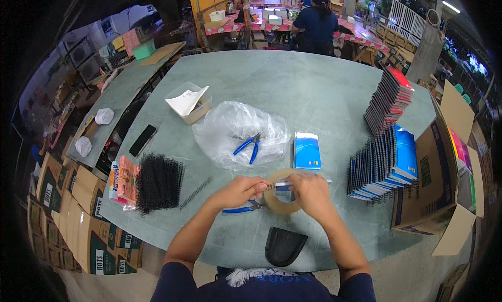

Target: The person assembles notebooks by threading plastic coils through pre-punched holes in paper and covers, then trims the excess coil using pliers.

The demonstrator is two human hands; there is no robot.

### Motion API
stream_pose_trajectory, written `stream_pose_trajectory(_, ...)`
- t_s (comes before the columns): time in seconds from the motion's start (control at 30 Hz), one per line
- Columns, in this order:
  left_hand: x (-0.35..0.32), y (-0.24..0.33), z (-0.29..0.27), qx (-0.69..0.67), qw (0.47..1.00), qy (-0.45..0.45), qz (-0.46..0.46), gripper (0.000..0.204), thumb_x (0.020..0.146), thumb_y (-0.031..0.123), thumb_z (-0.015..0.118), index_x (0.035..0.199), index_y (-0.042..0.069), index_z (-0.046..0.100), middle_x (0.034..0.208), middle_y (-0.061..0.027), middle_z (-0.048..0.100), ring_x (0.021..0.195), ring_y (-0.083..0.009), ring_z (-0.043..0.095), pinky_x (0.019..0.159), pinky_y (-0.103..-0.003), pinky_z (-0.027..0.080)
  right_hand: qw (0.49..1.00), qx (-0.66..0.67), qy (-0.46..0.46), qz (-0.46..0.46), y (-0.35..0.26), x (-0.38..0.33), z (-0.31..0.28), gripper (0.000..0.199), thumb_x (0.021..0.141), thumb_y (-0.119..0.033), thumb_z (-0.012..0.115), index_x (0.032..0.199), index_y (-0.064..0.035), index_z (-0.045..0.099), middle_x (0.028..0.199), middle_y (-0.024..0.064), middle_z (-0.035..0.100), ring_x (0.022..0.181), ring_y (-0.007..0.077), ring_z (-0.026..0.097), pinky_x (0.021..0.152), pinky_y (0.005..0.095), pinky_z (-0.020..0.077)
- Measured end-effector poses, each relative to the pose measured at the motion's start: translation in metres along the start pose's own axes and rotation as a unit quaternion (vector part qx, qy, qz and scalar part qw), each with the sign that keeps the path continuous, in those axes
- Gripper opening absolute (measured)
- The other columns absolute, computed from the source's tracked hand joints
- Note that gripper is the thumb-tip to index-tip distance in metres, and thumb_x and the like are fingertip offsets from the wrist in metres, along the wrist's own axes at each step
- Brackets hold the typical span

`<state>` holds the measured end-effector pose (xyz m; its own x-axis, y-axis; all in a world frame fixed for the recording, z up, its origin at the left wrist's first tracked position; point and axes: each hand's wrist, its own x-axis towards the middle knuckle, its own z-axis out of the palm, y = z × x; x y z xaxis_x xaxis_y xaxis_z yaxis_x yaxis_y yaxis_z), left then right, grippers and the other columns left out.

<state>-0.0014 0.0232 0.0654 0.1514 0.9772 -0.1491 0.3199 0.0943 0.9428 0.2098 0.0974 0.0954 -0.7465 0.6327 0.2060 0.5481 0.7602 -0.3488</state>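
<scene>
In front of my body, both hands meet over a roll of tan tape (275, 203). My left hand (241, 191) is closed, its thumb and finger pinching the left end of a thin blue and white notebook (283, 187) seen edge-on, where a bit of dark coil shows. My right hand (309, 192) grips the same notebook from above, its fingertips partly hidden. Blue-handled pliers (241, 210) lie under my left hand, beside the tape roll. Beyond my hands sits a blue notebook (307, 151). A loose black spiral coil (196, 192) rests to the left.
Cutters (248, 147) lie on a clear plastic bag (230, 129). Black coils (160, 183) are heaped left, near a phone (142, 140). Stacks of blue notebooks (384, 160) and red notebooks (389, 100) stand right, beside a cardboard box (426, 181). A black pad (285, 247) lies near the front edge.
</scene>
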Motion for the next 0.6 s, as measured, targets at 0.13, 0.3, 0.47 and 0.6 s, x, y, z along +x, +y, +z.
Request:
stream_pose_trajectory(0.13,0.01,0.005,0.008,0.204,0.962,0.116,0.136,0.022,0.089,0.023,0.056,0.098,0.003,0.062,0.073,-0.0044,0.056,0.064,-0.0138,0.051,0.061,-0.027,0.043,0.995,-0.056,0.063,-0.056,0.019,0.004,0.033,0.021,0.068,-0.012,0.063,0.089,-0.0109,0.061,0.08,0.0061,0.065,0.075,0.0246,0.062,0.07,0.0389,0.0419)
stream_pose_trajectory(0.3,0.005,0.0,-0.003,0.108,0.993,0.056,-0.001,0.02,0.077,0.017,0.067,0.091,0.004,0.06,0.082,-0.0088,0.057,0.076,-0.0185,0.053,0.062,-0.031,0.043,0.994,0.006,0.1,-0.052,0.013,0.008,0.031,0.015,0.075,-0.014,0.062,0.089,-0.0107,0.061,0.085,0.0055,0.065,0.082,0.0236,0.06,0.073,0.038,0.039)
stream_pose_trajectory(0.47,0.007,0.021,0.021,0.303,0.878,0.269,0.255,0.021,0.078,0.023,0.067,0.088,0.005,0.06,0.078,-0.0095,0.057,0.071,-0.025,0.054,0.063,-0.034,0.044,0.993,0.056,0.098,-0.047,0.008,0.02,0.036,0.012,0.077,-0.012,0.06,0.089,-0.0093,0.06,0.084,0.0064,0.061,0.083,0.0262,0.059,0.069,0.0389,0.0408)
stream_pose_trajectory(0.6,-0.026,-0.003,0.076,0.332,0.933,0.12,0.062,0.035,0.076,0.034,0.069,0.096,0.007,0.06,0.082,-0.0117,0.057,0.083,-0.0319,0.054,0.07,-0.041,0.046,0.978,0.106,0.181,-0.018,0.005,0.021,0.036,0.017,0.071,-0.009,0.067,0.087,-0.0076,0.061,0.077,0.0082,0.057,0.078,0.028,0.058,0.064,0.0381,0.045)
